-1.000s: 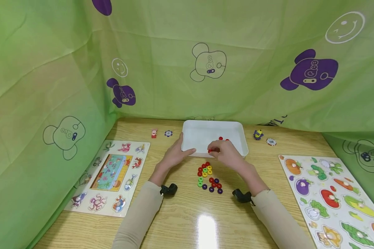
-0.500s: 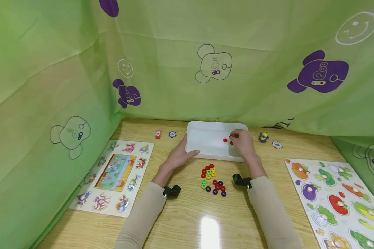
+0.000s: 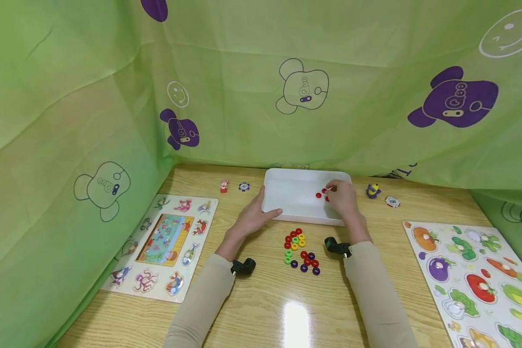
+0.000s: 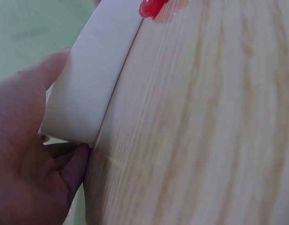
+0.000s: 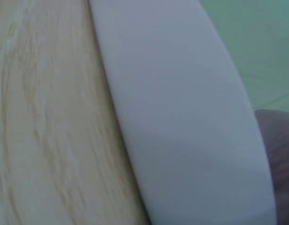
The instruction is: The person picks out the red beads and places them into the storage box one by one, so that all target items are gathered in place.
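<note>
A white rectangular tray (image 3: 293, 193) sits on the table in the head view. At its near left corner my left hand (image 3: 250, 217) holds it, thumb over the front rim and fingers along the left side; the left wrist view shows the thumb (image 4: 55, 65) against the tray wall. My right hand (image 3: 342, 199) is over the tray's right half, fingertips down beside several small red rings (image 3: 318, 195). No ring shows plainly between those fingertips. In the right wrist view the tray wall (image 5: 181, 112) hides most of that hand.
Before the tray lie several red, yellow, green and purple rings (image 3: 304, 256). A sea-animal puzzle board (image 3: 161, 246) is on the left, a vegetable puzzle board (image 3: 474, 275) on the right. Small figures (image 3: 372, 191) and poker chips (image 3: 392, 201) stand beside the tray. Green cloth (image 3: 243, 125) surrounds the table.
My right hand has carried a red ring from the tray's front edge to the right half, where it now lies by the other red ones. The left hand has stayed on the tray corner.
</note>
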`<state>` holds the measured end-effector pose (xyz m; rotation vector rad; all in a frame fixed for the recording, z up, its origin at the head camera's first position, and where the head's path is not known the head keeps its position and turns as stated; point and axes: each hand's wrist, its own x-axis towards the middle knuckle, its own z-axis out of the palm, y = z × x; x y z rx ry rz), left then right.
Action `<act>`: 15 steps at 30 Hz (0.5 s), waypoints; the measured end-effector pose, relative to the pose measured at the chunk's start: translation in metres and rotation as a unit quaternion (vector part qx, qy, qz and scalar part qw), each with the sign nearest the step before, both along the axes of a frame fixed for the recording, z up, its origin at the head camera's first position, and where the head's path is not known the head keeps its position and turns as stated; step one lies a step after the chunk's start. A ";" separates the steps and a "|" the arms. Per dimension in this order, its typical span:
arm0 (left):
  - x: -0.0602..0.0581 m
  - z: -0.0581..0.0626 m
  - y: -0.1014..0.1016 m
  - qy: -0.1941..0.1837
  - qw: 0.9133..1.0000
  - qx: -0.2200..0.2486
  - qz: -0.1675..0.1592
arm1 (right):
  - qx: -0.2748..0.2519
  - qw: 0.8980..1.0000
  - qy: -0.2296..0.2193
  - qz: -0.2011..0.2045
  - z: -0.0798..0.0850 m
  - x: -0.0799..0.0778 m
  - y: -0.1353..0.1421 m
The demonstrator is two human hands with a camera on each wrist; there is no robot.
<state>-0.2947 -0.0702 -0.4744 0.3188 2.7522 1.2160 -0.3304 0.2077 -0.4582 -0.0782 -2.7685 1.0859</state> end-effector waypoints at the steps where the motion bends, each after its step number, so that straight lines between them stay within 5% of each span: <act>1: 0.000 0.000 0.000 0.000 1.000 0.000 0.001 | -0.001 1.000 0.000 0.003 0.002 0.001 0.001; 15: 0.000 0.000 0.000 -0.005 1.000 -0.001 0.007 | -0.005 0.994 0.053 0.092 0.031 0.034 0.003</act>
